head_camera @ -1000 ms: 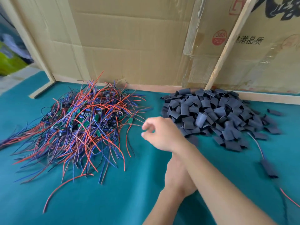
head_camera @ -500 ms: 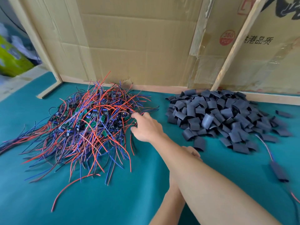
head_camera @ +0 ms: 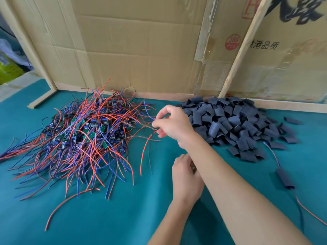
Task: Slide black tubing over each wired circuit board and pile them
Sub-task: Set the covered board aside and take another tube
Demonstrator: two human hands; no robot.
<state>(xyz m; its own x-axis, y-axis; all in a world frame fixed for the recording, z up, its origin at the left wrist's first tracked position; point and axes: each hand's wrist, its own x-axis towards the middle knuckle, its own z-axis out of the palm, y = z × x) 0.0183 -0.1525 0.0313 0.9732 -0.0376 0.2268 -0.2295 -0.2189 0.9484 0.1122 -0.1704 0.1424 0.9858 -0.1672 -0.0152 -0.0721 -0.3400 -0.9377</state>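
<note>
- Wires (head_camera: pixel 150 138), red, blue and dark, pinched between thumb and fingertips of right hand (head_camera: pixel 172 123), drawn out from right edge of tangled heap; loose ends hanging down toward worktop (head_camera: pixel 106 218). Board at their far end not made out.
- Right hand raised just above worktop, between the two heaps, forearm crossing over left hand from lower right.
- Heap of wired circuit boards (head_camera: pixel 83 137) lying left of centre on green worktop: small green and blue boards buried among long red, blue and black leads fanning outward, several stretching to left edge of view.
- Pile of black tubing pieces (head_camera: pixel 235 124) lying right of centre, near back wall, short flattened sleeves heaped loosely, a few stray ones at its right margin.
- Finished piece (head_camera: pixel 284 177), one board already sleeved in black tubing, lying alone at right, apart from pile, red and blue leads trailing from both ends.
- Left hand (head_camera: pixel 185 179) resting low on worktop under right forearm, fingers curled inward; partly hidden, cannot tell whether anything sits inside the curl.
- Cardboard sheets (head_camera: pixel 141 50) standing upright behind both heaps, printed with red round stamp and dark characters at right.
- Pale wooden battens (head_camera: pixel 238 55) leaning against cardboard, another running along its base.
</note>
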